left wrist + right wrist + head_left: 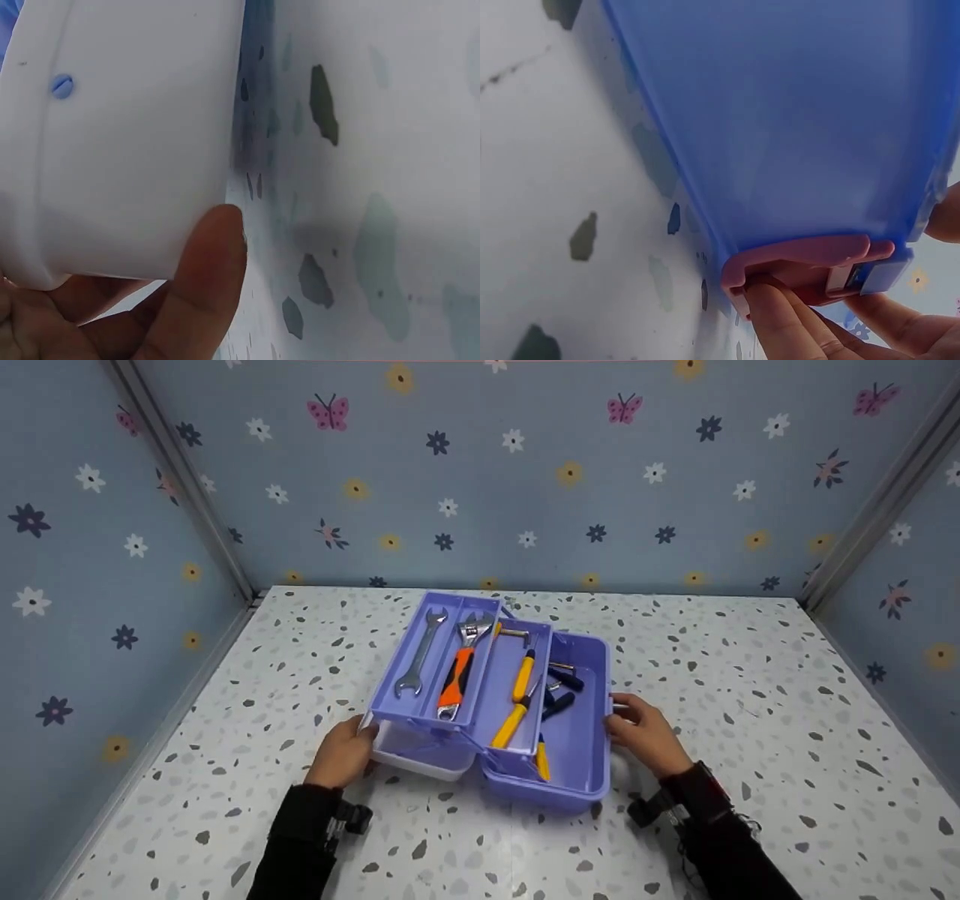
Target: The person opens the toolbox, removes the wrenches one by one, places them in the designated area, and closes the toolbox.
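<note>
A purple toolbox stands unfolded on the table, its trays stepped out to the left above the white lid. My left hand grips the lid's left edge; the left wrist view has the thumb against the lid's white wall. At the toolbox's right side, my right hand holds the rim, its fingers curled at a pinkish latch. The upper tray carries an open-end wrench and an orange-handled adjustable wrench. Yellow-handled tools lie in the lower tray.
Black-handled tools and another yellow handle lie in the toolbox's base, partly hidden by the tray. The speckled table meets flower-patterned walls at the back and sides.
</note>
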Available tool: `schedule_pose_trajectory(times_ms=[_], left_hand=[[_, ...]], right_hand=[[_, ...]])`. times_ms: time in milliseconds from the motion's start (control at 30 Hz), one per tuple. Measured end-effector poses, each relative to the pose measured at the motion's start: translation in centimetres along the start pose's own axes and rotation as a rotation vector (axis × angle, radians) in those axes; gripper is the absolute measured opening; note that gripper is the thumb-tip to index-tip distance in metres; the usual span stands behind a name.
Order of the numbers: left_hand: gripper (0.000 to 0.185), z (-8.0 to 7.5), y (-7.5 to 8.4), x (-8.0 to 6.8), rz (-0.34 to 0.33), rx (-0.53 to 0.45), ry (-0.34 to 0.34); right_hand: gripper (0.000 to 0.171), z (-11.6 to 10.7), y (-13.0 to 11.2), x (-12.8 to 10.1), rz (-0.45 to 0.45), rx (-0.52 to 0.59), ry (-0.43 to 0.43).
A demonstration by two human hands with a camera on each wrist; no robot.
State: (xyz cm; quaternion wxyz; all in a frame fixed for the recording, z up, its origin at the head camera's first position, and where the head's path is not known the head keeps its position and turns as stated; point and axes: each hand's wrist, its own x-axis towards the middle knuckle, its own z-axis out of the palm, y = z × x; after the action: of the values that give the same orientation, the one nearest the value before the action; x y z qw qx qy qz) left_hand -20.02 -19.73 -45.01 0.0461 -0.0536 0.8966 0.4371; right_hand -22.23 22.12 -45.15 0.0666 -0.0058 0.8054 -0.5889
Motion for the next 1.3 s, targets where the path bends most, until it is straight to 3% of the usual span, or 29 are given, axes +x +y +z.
schedule_pose_trajectory(times_ms=[567,767,1000,1100,1300], left_hand=[[0.037,0.0,-0.9,0.0,-0.036,0.033,-0.057],[0.042,-0.3,-0.3,-0.4,0.003,0.041,-0.031],[0.047,-2.3,2.2,-1.1,0.095,-0.058,0.165],[0.047,-3.5,4.0,-1.4,0.156,-0.043,0.227],[0.050,-5.1,8.3,-1.0,0.257,0.067,0.209]], right_hand=[[0.052,0.3,-0.2,-0.1,-0.014,-0.026,0.008],[0.058,0.5,-0.1,-0.2,-0.029,-0.037,-0.002],[0.059,0.5,0.0,-0.1,-0.025,-0.040,-0.013],[0.058,0.5,0.1,0.0,-0.030,-0.041,-0.010],[0.057,0.4,0.1,0.0,-0.033,-0.042,-0.006]])
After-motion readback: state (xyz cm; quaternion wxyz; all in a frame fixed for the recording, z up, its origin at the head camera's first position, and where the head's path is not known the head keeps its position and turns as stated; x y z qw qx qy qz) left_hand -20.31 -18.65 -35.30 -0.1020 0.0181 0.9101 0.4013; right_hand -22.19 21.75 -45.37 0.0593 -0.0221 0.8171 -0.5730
